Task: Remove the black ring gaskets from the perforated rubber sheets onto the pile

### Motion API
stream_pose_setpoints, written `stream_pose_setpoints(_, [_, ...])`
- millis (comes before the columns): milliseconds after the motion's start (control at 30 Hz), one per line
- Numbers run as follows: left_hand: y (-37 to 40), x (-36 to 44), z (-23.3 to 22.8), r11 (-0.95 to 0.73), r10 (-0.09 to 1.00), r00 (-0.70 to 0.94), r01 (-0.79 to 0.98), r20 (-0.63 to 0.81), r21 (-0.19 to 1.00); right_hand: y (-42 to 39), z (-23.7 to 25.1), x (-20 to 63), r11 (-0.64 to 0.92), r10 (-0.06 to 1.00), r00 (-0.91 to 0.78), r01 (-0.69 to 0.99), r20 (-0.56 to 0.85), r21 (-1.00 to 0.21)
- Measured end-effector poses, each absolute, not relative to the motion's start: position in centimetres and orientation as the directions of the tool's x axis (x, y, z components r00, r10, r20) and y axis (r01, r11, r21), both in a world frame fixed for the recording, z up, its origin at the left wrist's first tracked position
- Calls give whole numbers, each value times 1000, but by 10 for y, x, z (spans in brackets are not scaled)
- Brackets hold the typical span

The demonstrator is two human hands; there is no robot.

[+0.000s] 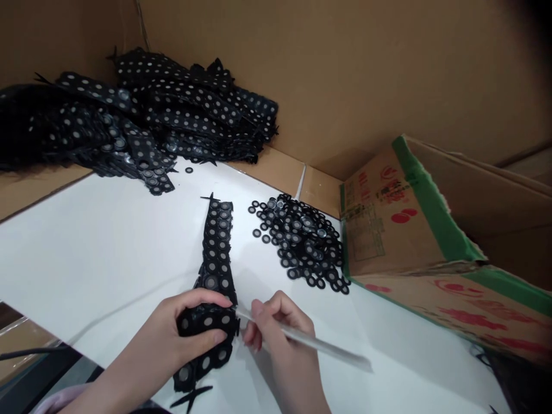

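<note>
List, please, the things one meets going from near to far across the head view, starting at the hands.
Left hand and right hand → black strip held by the left hand → heap of loose black rings → big pile of black strips → cardboard wall.

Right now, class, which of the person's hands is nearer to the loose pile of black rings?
Right. The right hand, holding a thin tool, sits just below the pile of rings; the left hand, gripping the black strip, is farther left.

Black strip [214, 270]: matt, rubbery-looking. Rings [302, 238]: same matt black. Table [107, 253]: smooth white. Box [401, 218]: printed brown cardboard. Stick [302, 339]: pale, translucent.
</note>
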State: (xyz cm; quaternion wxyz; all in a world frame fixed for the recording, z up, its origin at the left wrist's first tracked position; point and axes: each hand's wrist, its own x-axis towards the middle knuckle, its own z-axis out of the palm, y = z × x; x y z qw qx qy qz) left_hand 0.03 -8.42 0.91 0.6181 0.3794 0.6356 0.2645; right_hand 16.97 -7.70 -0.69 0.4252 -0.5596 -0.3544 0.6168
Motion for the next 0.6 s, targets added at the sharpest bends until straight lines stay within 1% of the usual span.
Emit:
stream_pose_setpoints(67, [-84, 1, 9, 599, 787, 82, 130, -611, 790, -71, -11, 173, -441, 896, -64, -235, -440, -866])
stream_pose_setpoints(167, [-84, 1, 12, 642, 757, 102, 63, -645, 764, -64, -13, 180, -458, 886, -72, -294, -459, -839])
stream_pose_setpoints(233, [-84, 0, 14, 658, 746, 109, 39, -657, 752, -63, -9, 187, -414, 903, -16, -296, -428, -861])
stream_pose_setpoints(333, [-83, -2, 16, 681, 724, 130, 24, -677, 732, -68, 0, 195, -277, 950, 71, -263, -305, -924])
stream_pose_setpoints(400, [-83, -4, 17, 680, 723, 141, 32, -677, 733, -75, 3, 196, -199, 976, 61, -157, -211, -967])
stream_pose_setpoints(467, [-83, -5, 17, 659, 738, 143, 57, -660, 750, -84, 4, 193, -90, 996, -11, 44, -91, -995])
stream_pose_setpoints(533, [-83, -5, 17, 633, 757, 144, 81, -638, 770, -90, 3, 188, 51, 995, -91, 246, 29, -968])
stream_pose_setpoints(600, [-83, -5, 18, 616, 768, 143, 102, -624, 781, -93, 3, 186, 150, 983, -150, 354, 103, -923])
